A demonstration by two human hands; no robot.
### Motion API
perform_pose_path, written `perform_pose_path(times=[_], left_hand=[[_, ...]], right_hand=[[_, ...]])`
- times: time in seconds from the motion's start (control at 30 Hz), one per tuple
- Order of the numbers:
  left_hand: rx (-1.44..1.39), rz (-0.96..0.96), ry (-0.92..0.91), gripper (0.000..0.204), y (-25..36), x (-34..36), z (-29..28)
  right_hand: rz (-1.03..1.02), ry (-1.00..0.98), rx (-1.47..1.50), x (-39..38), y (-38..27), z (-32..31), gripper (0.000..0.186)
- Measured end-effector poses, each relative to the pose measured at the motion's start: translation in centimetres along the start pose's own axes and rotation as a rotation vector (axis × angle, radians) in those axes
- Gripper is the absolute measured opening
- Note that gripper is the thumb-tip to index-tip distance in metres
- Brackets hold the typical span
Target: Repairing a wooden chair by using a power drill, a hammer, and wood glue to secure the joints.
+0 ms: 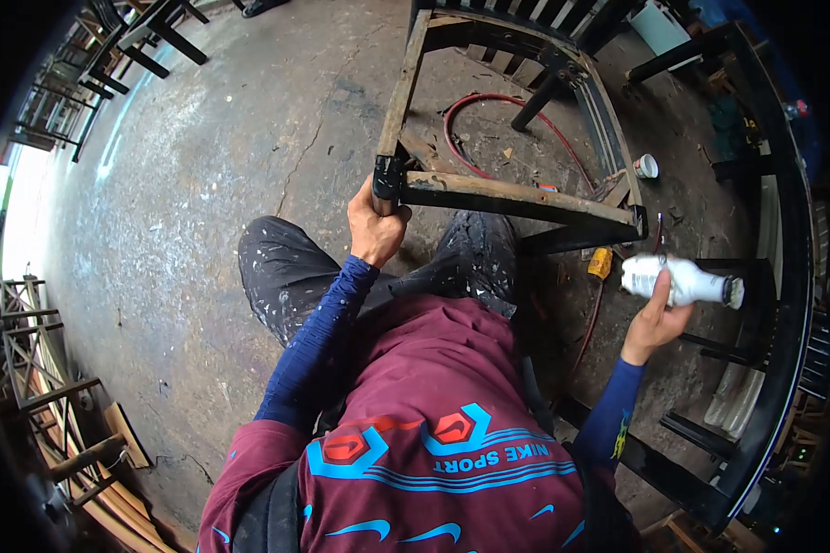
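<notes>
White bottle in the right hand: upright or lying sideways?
Sideways. The white bottle lies roughly level in the right hand, its dark end pointing right. Whether it is capped cannot be told.

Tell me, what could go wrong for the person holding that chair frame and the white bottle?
The left hand alone grips a corner of the wooden chair frame, so it might tip or slide on the concrete floor. The right hand holds the white bottle sideways; it could drip or slip out. The red hose looping under the frame could snag a leg or trip someone.
</notes>
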State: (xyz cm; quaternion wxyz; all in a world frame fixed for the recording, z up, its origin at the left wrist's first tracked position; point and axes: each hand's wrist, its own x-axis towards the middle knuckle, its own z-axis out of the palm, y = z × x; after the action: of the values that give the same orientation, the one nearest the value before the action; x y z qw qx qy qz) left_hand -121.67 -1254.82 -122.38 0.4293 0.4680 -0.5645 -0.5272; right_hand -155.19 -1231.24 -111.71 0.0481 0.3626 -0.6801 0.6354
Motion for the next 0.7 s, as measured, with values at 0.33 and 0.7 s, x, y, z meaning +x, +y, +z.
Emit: perform_pose_path(times=[0.33,0.7], left_hand=[[0.26,0.173,0.009,0.02,6.2,6.8,0.8],[0.363,0.105,0.021,0.051,8.8,10.3,1.1]], right_hand=[[0.544,-0.134,-0.11,-11.6,13.5,-3.0,0.045],[-0.051,-0.667,-0.487,1.0,2.1,2.4,0.049]])
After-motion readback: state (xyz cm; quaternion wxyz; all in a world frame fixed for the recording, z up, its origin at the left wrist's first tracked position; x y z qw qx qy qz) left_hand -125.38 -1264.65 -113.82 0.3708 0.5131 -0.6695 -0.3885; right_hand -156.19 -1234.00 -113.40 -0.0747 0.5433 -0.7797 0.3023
